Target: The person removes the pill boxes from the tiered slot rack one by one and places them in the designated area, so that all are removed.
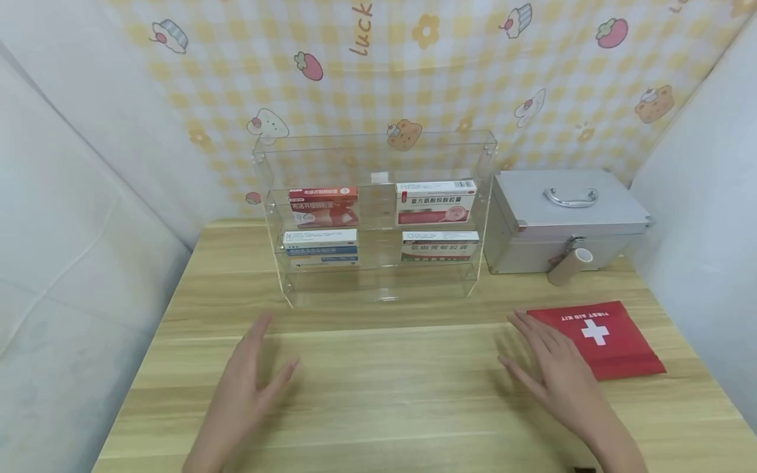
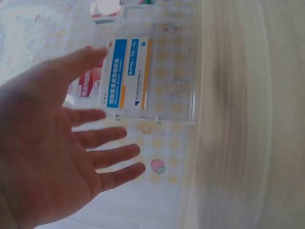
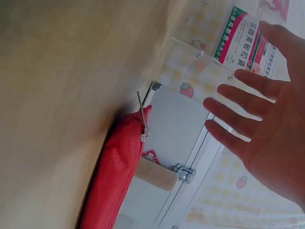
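My left hand (image 1: 245,378) is held over the left part of the wooden table, its fingers spread and holding nothing. On the other side, my right hand (image 1: 552,368) hovers with straight fingers beside a red first aid kit pouch (image 1: 597,341), overlapping its left edge in the head view. Beyond both hands stands a clear acrylic shelf (image 1: 378,286). It bears a red medicine box (image 1: 324,209) and a white-and-red box (image 1: 436,205) above, with a white-and-blue box (image 1: 321,248) and a white-and-green box (image 1: 440,248) below. The left wrist view shows an open palm near the white-and-blue box (image 2: 128,74).
A silver metal case (image 1: 570,217) with a handle and latch stands at the back right. In front of it is a tan bandage roll (image 1: 569,266). A checked cloth (image 1: 378,85) hangs behind the shelf, and white walls flank the table (image 1: 384,394).
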{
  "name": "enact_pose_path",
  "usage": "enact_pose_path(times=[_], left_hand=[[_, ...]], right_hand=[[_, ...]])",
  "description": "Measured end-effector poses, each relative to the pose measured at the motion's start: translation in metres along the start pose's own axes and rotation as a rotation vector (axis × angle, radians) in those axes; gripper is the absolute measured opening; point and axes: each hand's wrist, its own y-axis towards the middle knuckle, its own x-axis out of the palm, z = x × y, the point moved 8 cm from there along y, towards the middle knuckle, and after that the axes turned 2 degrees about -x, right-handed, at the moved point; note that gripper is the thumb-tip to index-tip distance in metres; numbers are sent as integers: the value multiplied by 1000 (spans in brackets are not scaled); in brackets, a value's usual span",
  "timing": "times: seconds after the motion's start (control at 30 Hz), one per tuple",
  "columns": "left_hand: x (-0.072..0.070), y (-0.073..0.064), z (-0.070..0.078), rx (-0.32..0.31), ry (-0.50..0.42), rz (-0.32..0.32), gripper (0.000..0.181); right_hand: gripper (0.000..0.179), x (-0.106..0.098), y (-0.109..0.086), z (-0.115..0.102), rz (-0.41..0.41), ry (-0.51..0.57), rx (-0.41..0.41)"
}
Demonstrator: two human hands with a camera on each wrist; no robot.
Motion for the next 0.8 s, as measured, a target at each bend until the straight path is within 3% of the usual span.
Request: enact_pose_path(times=[0.1,0.23,0.4,0.53,0.63,0.8], left_hand=[[-5,13,-10,-87,-188,22,75],[-2,31,-25,-192,-350,7,69],[15,50,-46,-311,-539,-48,77],[32,57,-60,-384,-690,-77,84],[43,60,-69,-411,-755,-92,86],[52,67,-74,-392,-782,-109,89]], right_hand=[[64,-7,15,2,60,37,-44],[49,-17,45,1,128,52,-109],[43,-28,88,-2,189,61,-155],[40,-34,116,-5,225,28,-182],[40,-36,131,-8,247,-4,-226],[44,-37,146,-12,240,-25,-255]])
